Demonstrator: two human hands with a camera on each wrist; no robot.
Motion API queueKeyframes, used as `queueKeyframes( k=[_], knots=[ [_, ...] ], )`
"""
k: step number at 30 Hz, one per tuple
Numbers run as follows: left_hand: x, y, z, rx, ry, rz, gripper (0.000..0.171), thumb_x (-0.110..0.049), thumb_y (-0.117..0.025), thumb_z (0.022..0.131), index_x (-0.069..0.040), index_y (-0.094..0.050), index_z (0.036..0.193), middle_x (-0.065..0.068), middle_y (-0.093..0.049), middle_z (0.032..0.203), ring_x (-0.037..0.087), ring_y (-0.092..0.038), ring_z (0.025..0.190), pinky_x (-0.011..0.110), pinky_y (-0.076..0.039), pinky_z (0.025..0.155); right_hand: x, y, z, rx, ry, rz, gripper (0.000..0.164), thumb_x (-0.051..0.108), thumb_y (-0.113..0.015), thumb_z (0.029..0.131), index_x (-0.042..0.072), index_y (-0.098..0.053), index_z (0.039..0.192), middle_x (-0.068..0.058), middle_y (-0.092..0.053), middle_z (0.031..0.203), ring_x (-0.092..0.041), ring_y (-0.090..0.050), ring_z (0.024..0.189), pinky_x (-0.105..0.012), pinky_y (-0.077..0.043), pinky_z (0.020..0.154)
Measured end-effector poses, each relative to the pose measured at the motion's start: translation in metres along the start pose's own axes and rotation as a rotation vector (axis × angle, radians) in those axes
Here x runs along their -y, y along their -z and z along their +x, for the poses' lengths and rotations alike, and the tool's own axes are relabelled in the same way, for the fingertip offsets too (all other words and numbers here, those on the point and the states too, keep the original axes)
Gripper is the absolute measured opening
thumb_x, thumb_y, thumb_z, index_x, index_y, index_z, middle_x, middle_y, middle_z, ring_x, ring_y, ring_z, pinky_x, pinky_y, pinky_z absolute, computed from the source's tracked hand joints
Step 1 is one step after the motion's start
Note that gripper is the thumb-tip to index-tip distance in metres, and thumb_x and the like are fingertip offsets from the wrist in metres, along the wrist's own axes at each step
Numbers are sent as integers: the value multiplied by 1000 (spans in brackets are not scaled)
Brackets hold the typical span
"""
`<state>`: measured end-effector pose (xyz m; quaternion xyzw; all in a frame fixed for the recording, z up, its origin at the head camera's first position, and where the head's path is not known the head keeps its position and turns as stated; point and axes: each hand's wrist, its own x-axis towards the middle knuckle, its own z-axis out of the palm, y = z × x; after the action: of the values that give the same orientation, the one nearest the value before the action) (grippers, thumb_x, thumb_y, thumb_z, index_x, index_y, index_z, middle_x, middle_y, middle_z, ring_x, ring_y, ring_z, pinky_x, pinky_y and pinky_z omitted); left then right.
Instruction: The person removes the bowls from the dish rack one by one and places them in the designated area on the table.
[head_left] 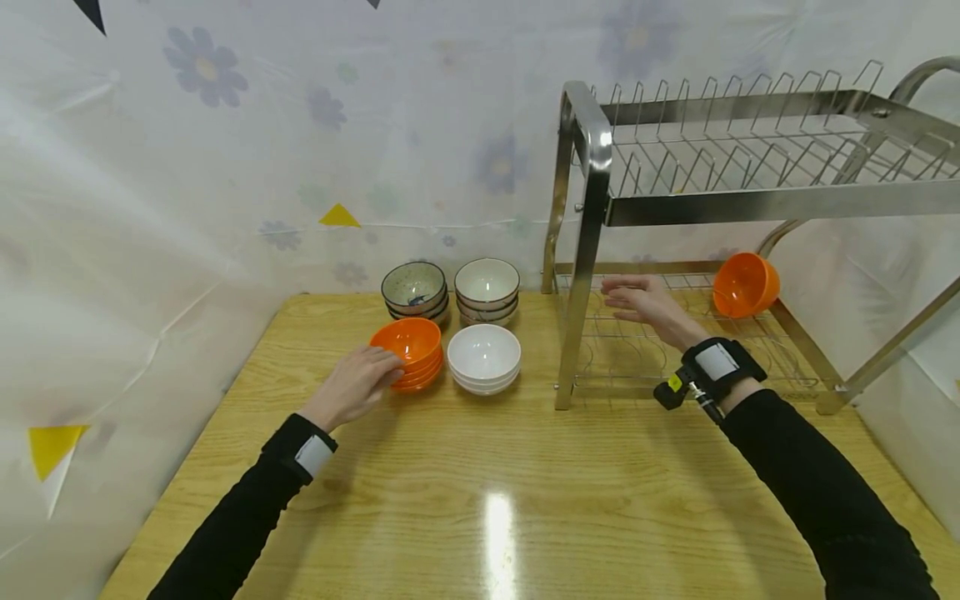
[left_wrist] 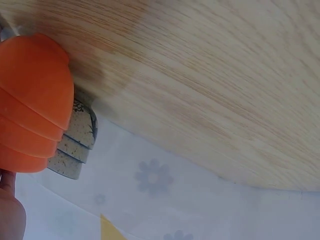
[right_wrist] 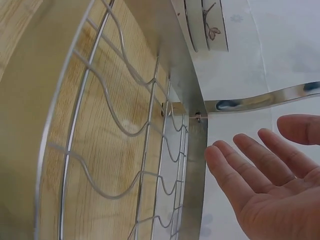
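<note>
My left hand (head_left: 358,385) is at the near left side of a stack of orange bowls (head_left: 420,375). Its fingers bend over the rim of the top bowl, and in the left wrist view the thumb (left_wrist: 7,182) meets that rim; the other fingertips are hidden there. With fingers extended and nothing held, my right hand (head_left: 648,307) hovers over the lower wire shelf (head_left: 622,350) of a metal dish rack. One orange bowl (head_left: 746,285) stands tipped on its side at the right of that shelf. In the right wrist view, the palm (right_wrist: 285,210) faces up beside the rack's frame (right_wrist: 195,175).
White bowls (head_left: 484,358) stand stacked right of the orange ones. Behind them are stacks of speckled grey-green bowls (head_left: 414,287) and cream bowls with dark rims (head_left: 487,283). The rack's post (head_left: 581,292) rises between bowls and right hand; its upper tier (head_left: 780,207) overhangs the shelf.
</note>
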<state>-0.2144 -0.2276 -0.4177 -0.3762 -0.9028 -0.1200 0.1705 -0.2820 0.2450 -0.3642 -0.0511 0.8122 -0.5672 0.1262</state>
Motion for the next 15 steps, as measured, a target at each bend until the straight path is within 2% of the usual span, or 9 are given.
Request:
queueKeyframes(
  k=[8, 15],
  knots=[
    [0, 0, -2, 12, 20, -30, 8, -12, -64, 98, -9, -72, 99, 4, -74, 92, 23, -66, 86, 44, -55, 86, -4, 12, -5, -88, 59, -173, 48, 18, -41, 108, -8, -40, 148, -31, -38, 155, -47, -41, 141, -58, -39, 117],
    [1, -1, -4, 14, 25, -28, 9, -13, -65, 97, -9, -73, 102, 5, -75, 95, 24, -66, 87, 45, -55, 87, -10, 28, -9, -207, 80, -324, 47, 16, -41, 107, -10, -42, 146, -35, -41, 151, -51, -42, 138, -64, -39, 114]
  ],
)
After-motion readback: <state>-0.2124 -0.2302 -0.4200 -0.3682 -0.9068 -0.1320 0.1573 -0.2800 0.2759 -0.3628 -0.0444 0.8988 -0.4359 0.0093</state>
